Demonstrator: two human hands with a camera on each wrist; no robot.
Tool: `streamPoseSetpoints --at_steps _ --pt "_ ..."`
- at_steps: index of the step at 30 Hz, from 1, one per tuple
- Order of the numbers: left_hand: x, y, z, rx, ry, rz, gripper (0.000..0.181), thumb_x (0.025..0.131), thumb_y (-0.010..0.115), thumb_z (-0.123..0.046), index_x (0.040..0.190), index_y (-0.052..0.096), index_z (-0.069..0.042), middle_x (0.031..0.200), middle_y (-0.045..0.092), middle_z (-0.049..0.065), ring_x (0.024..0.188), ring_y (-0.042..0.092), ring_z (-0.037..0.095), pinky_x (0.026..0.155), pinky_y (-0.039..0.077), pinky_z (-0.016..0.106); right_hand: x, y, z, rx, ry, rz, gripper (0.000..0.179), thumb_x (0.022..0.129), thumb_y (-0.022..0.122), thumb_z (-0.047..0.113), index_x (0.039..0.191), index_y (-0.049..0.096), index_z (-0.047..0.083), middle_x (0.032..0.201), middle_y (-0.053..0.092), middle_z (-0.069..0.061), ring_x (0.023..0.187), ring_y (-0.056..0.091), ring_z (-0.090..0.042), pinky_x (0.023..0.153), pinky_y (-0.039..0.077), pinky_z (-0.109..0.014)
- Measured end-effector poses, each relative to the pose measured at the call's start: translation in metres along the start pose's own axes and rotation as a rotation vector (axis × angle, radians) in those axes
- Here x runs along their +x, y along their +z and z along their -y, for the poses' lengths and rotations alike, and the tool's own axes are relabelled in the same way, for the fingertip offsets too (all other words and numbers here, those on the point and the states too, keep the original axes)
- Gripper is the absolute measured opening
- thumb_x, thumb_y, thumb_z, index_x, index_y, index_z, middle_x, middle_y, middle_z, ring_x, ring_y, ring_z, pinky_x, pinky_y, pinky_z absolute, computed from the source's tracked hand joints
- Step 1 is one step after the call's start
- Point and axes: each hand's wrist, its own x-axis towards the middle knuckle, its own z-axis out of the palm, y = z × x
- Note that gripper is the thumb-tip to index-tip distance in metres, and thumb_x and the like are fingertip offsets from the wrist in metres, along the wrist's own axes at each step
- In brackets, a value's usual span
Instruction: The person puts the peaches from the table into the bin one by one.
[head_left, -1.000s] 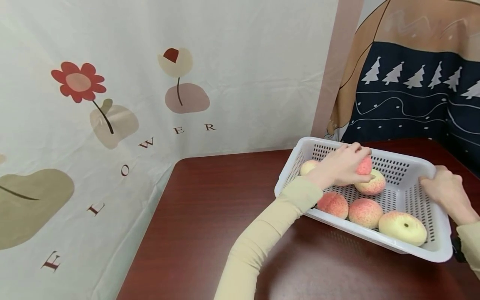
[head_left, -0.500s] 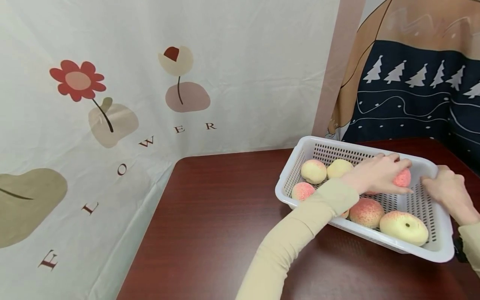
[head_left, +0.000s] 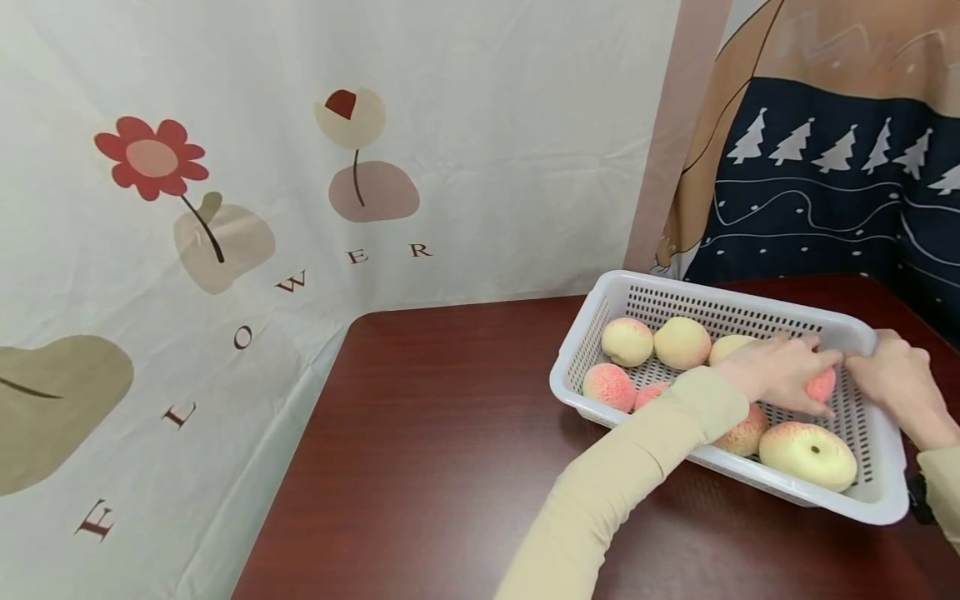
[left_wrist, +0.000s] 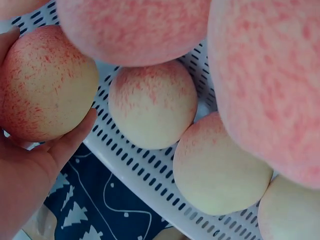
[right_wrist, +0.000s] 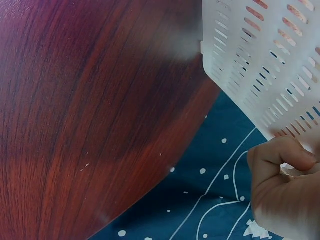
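My left hand (head_left: pixel 783 372) is inside the white plastic basket (head_left: pixel 738 296), at its right part. It grips a pink-red peach (head_left: pixel 821 385); in the left wrist view thumb and fingers curve round this red-and-cream peach (left_wrist: pixel 50 85). My right hand (head_left: pixel 898 383) holds the basket's right end, its fingers curled over the rim in the right wrist view, where the slotted basket wall (right_wrist: pixel 245 75) shows. Several other peaches lie in the basket, among them a pale one (head_left: pixel 681 342) at the back and a large yellow one (head_left: pixel 807 457) at the front right. My left forearm hides part of the front row.
The basket stands on a dark red-brown table (head_left: pixel 450 433), near its far right. Behind hangs a white cloth (head_left: pixel 510 150) printed with flowers and letters. A dark blue cloth with white trees (head_left: pixel 810 200) hangs at the back right.
My left hand has moved right across the basket with the peach and lowered it near the right end. Pale peaches at the back left have come into view. The right hand keeps its place.
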Motion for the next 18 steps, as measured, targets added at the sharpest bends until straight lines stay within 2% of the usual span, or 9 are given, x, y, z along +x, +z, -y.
streamPoseSetpoints --at_steps 6,11,14,18 --pt "0.005 0.011 -0.005 0.085 -0.016 0.033 0.077 0.085 0.051 -0.067 0.149 0.015 -0.042 0.156 0.018 -0.017 0.141 0.022 0.0 0.115 0.013 0.015 0.002 -0.001 0.001 0.001 0.024 0.021 0.061 0.094 0.035 0.015 0.133 0.013 -0.027 0.1 0.035 -0.047 0.049 0.059 -0.034 0.044 0.051 -0.039" --pt "0.006 0.016 -0.004 0.073 -0.027 0.033 0.075 0.086 0.05 -0.066 0.149 0.016 -0.043 0.156 0.018 -0.017 0.142 0.02 0.0 0.115 0.015 0.014 0.002 0.001 0.0 0.014 0.034 0.027 0.062 0.094 0.034 0.014 0.134 0.011 -0.026 0.1 0.036 -0.047 0.048 0.059 -0.033 0.044 0.052 -0.039" --pt "0.006 0.018 -0.004 0.054 -0.021 0.027 0.071 0.088 0.049 -0.064 0.148 0.018 -0.042 0.156 0.018 -0.015 0.141 0.024 0.004 0.113 0.021 0.015 0.002 0.0 0.001 0.011 0.033 0.02 0.061 0.094 0.034 0.015 0.133 0.012 -0.027 0.1 0.036 -0.047 0.048 0.059 -0.033 0.043 0.051 -0.039" --pt "0.006 0.019 -0.005 0.055 0.012 -0.005 0.059 0.092 0.05 -0.056 0.144 0.029 -0.04 0.147 0.034 -0.015 0.131 0.038 0.003 0.106 0.03 0.015 0.001 0.0 0.002 0.01 0.023 0.013 0.06 0.094 0.034 0.014 0.131 0.014 -0.028 0.099 0.037 -0.047 0.047 0.059 -0.032 0.043 0.051 -0.038"
